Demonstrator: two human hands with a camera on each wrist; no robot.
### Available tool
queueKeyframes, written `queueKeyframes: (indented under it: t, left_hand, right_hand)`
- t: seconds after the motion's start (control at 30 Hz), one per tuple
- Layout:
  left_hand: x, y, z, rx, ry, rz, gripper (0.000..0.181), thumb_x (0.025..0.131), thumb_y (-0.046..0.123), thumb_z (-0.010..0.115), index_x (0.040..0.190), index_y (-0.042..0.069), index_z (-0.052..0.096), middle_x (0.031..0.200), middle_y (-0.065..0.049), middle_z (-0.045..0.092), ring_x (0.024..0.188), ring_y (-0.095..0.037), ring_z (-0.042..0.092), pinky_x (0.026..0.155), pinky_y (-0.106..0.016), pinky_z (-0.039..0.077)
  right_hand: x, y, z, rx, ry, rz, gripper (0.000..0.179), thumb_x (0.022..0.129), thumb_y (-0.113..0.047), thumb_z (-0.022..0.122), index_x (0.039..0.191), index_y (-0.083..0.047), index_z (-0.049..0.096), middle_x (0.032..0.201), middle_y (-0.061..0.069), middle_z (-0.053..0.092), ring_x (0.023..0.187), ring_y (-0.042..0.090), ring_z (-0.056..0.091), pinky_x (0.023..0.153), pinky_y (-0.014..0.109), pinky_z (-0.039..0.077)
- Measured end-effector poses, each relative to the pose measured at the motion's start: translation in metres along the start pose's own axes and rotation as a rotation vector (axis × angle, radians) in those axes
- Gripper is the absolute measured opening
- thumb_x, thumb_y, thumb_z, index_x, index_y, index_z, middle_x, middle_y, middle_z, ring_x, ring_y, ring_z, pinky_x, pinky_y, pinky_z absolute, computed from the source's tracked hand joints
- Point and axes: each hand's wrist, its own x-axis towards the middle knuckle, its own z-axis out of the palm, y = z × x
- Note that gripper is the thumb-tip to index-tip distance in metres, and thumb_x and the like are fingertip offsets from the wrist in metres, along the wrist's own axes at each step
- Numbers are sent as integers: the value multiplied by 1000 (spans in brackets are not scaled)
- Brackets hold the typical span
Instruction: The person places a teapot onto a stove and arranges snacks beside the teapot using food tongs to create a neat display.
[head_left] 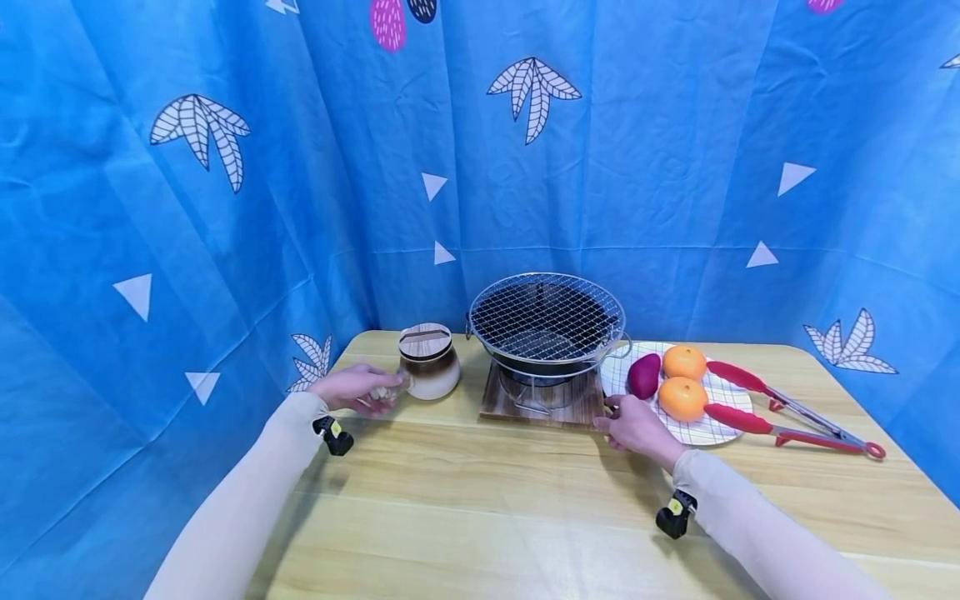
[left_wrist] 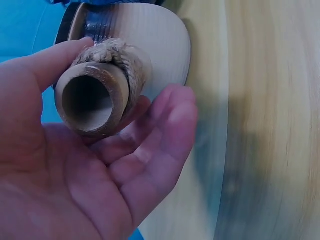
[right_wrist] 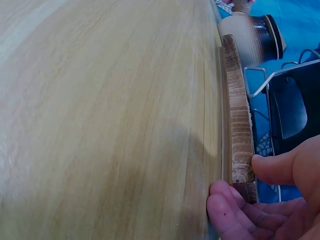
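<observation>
My left hand grips the side handle of a lidded pot at the left of the table. The pot is cream and brown with a wooden lid. In the left wrist view, thumb and fingers curl round the hollow handle, whose base is wrapped in rope. My right hand pinches the front right corner of a dark wooden board, thumb above and fingers at its lower edge. On that board stands a round black grill with a wire mesh on top.
Right of the grill, a checked plate bears two oranges and a purple oval item. Red-tipped tongs lie partly over the plate's right side. Blue curtains hang behind and beside the table.
</observation>
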Motion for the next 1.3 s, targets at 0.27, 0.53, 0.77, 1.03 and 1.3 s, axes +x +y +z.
queueKeyframes:
  t: [0.27, 0.53, 0.77, 1.03, 1.3]
  left_hand:
    - [2, -3, -1, -77, -31, -11, 55, 102, 34, 58, 136, -9, 52, 120, -27, 67, 94, -28, 70, 82, -37, 63]
    - [3, -1, -2, -162, -80, -10, 54, 103, 28, 57, 138, -13, 47, 117, -28, 68, 85, -20, 71, 76, -30, 63]
    - [4, 3, -4, -224, -158, -10, 51, 105, 20, 53, 138, -17, 42, 112, -23, 68, 82, -15, 69, 79, -27, 62]
    - [4, 3, -4, -263, -167, -6, 52, 105, 16, 52, 140, -19, 38, 115, -27, 65, 86, -17, 69, 76, -23, 61]
    - [4, 4, -2, -259, -151, 16, 51, 105, 15, 52, 138, -22, 39, 114, -28, 66, 90, -20, 70, 77, -24, 61]
  right_hand:
    - [-2, -2, 0, -8, 5, 5, 50, 95, -10, 66, 137, 12, 50, 70, 10, 65, 57, 16, 62, 53, 29, 55]
    - [-1, -3, 0, 22, -3, 1, 51, 96, -9, 65, 138, 14, 48, 70, 10, 66, 59, 17, 62, 54, 27, 55]
    - [-2, -3, 0, 25, -8, 14, 51, 97, -9, 65, 139, 14, 46, 72, 10, 66, 60, 17, 62, 56, 29, 55]
    - [-1, -2, 2, 2, 9, 26, 54, 96, -12, 65, 140, 13, 47, 76, 11, 66, 60, 17, 62, 54, 28, 54]
    - [-1, -1, 2, 13, 5, 27, 56, 96, -11, 65, 141, 14, 45, 73, 11, 64, 58, 17, 60, 52, 28, 53]
